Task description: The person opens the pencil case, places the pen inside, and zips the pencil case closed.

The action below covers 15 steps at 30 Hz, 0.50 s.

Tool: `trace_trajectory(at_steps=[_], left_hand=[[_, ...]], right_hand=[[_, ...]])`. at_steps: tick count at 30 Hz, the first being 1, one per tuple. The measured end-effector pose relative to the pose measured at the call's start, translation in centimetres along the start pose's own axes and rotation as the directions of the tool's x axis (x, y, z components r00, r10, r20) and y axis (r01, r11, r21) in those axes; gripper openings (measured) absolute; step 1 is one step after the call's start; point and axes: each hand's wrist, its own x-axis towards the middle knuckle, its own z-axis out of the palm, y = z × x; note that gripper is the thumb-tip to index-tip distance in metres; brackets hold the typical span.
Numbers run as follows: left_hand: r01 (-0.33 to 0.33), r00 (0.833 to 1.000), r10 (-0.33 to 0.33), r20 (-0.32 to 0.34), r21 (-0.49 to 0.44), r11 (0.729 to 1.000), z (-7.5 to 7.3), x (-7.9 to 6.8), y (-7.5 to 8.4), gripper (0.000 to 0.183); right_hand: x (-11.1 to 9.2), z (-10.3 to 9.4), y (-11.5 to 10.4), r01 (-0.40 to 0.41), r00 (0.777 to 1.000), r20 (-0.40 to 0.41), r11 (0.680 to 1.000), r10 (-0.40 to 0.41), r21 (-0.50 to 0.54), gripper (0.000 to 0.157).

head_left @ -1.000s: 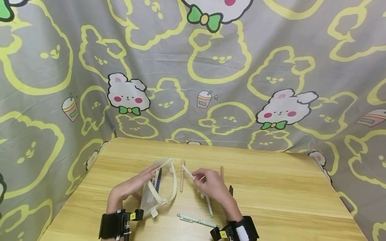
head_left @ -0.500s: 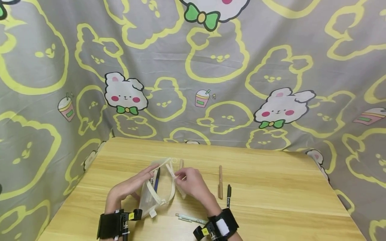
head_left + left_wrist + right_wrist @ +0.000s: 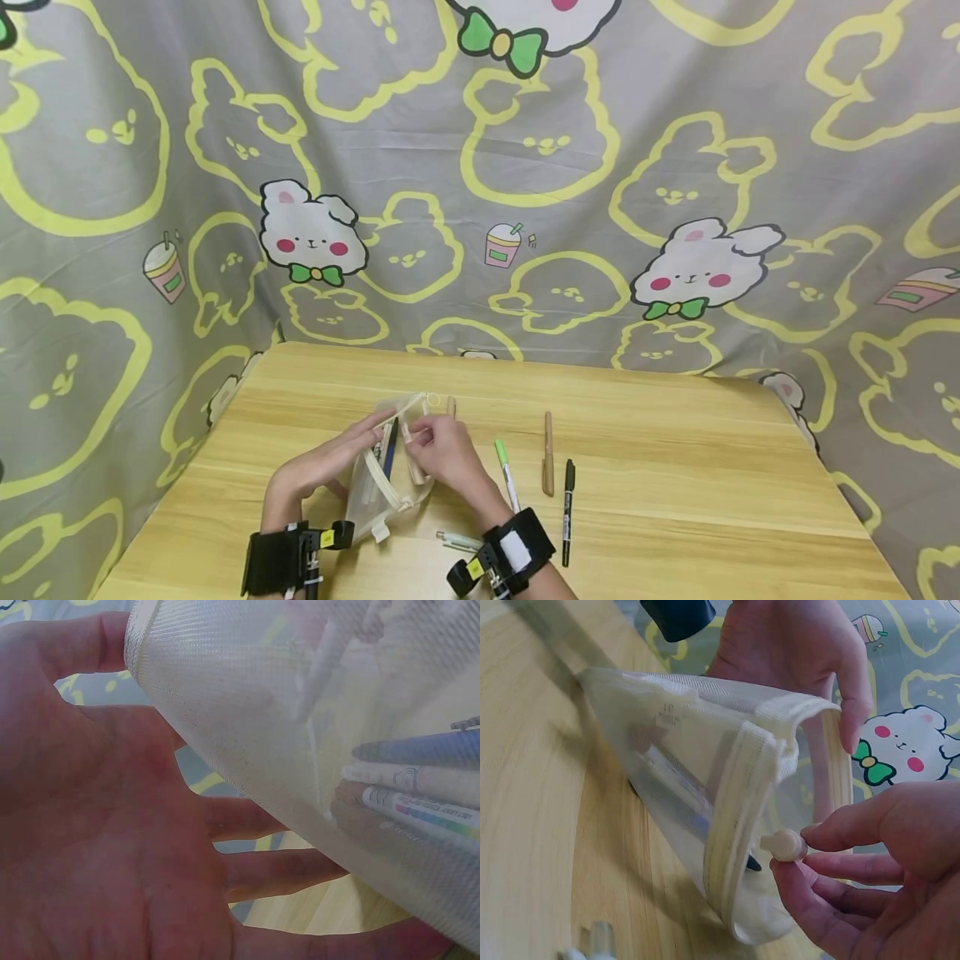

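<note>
A pale mesh pencil case with a cream zipper band stands tilted with its mouth agape. My left hand supports it from outside, thumb at the rim and fingers straight and spread behind the mesh, as the left wrist view shows. My right hand pinches a pale beige pen by one end at the case's mouth. The pen's lower part overlaps the opening in the head view. Inside lie a dark blue pen, a white pen with coloured print, and others.
On the wooden table, right of the case, lie a green-capped white pen, a brown pen and a black marker. A pale green pen is partly under my right forearm. Another beige pen is mostly hidden. A patterned curtain stands behind.
My right hand has moved left, bringing the pale beige pen from beside the case to its mouth. My left hand and the case have stayed in place.
</note>
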Motion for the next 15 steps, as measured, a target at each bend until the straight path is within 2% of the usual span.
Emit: trace_trajectory(at_steps=[3,6,10,15], left_hand=[[-0.010,1.000,0.009,0.010,0.007,1.000,-0.1,0.0,-0.1,0.065],[-0.012,1.000,0.012,0.015,0.010,1.000,-0.2,0.1,-0.3,0.065],[-0.012,1.000,0.012,0.015,0.011,1.000,-0.2,0.2,-0.3,0.066],[-0.004,1.000,0.004,0.015,0.006,1.000,-0.2,0.3,-0.3,0.067]], right_hand=[[0.0,0.4,-0.4,-0.013,0.999,0.048,0.996,0.009,0.086,0.028],[-0.1,0.5,-0.7,-0.005,0.997,0.071,0.994,-0.003,0.107,0.028],[-0.4,-0.2,-0.8,0.045,0.997,0.059,0.999,-0.045,0.003,0.025],[-1.2,-2.2,-0.8,0.110,0.993,0.047,0.989,-0.106,-0.096,0.023]])
